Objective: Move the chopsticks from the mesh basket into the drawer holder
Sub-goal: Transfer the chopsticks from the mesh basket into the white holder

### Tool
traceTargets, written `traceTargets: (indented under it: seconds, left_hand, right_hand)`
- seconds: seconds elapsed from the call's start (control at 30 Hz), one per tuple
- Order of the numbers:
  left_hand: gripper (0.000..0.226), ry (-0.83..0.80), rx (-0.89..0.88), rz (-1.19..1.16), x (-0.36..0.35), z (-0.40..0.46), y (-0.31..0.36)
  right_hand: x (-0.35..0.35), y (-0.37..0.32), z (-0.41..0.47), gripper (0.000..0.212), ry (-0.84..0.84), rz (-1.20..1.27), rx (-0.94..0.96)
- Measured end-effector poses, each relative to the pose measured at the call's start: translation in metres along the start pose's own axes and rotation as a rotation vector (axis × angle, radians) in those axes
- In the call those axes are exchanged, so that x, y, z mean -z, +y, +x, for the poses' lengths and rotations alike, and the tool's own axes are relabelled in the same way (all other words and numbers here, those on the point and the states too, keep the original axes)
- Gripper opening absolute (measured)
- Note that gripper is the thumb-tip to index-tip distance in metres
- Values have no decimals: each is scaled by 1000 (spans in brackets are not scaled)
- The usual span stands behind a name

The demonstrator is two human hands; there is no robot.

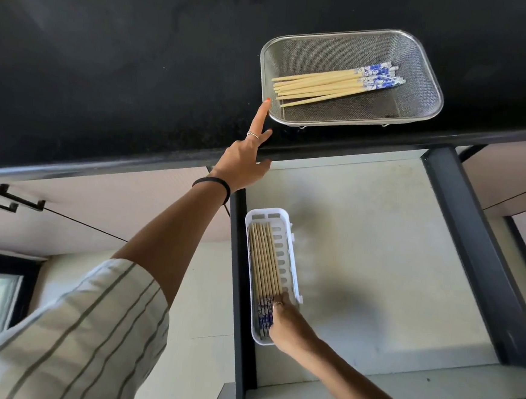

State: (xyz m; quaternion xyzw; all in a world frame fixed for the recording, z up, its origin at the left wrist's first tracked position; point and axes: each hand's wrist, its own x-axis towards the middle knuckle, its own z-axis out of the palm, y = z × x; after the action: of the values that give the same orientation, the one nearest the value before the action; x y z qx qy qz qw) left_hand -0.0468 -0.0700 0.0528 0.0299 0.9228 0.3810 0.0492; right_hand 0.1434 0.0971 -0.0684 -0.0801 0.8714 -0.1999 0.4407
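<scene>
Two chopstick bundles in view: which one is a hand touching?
The chopsticks in the white holder in the drawer; the right hand rests on them. The chopsticks in the mesh basket lie untouched.

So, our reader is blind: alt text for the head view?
Right hand sets chopsticks into a white holder in an open drawer. Left hand reaches toward a mesh basket holding more chopsticks.

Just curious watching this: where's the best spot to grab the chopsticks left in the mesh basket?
Likely the bare wooden tips of the chopsticks: they fan out toward the left hand, nearest the mesh basket rim. Come from above, over the wall.
</scene>
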Motion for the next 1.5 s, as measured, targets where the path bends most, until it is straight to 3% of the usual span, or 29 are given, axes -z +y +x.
traceTargets:
  seconds: [0.13, 0.4, 0.57, 0.63, 0.77, 0.9, 1.13, 1.5]
  left_hand:
    - [100, 10, -1, -6, 0, 0, -1]
    - [100, 23, -3, -35, -2, 3, -6]
    - [102, 16, -15, -33, -4, 5, -9]
    - [103, 12, -11, -28, -5, 6, -10]
    - [104, 9, -8, -42, -5, 6, -10]
    - [103, 12, -14, -46, -5, 7, -10]
    - [101, 12, -2, -55, -5, 6, -10]
    - [102, -1, 6, -45, -5, 6, -8]
  right_hand:
    - [-1, 1, 2, 59, 28, 24, -15]
    - [8, 8, 9, 33, -68, 13, -37]
    - [16, -1, 14, 68, -20, -115, 104]
    - [22, -10, 20, 73, 23, -149, 165]
    - [37, -28, 46, 70, 180, -304, 307]
    - [45, -35, 71, 63, 263, -405, 297]
    - [47, -31, 88, 68, 202, -369, 256]
    - [35, -31, 87, 63, 251, -236, 216]
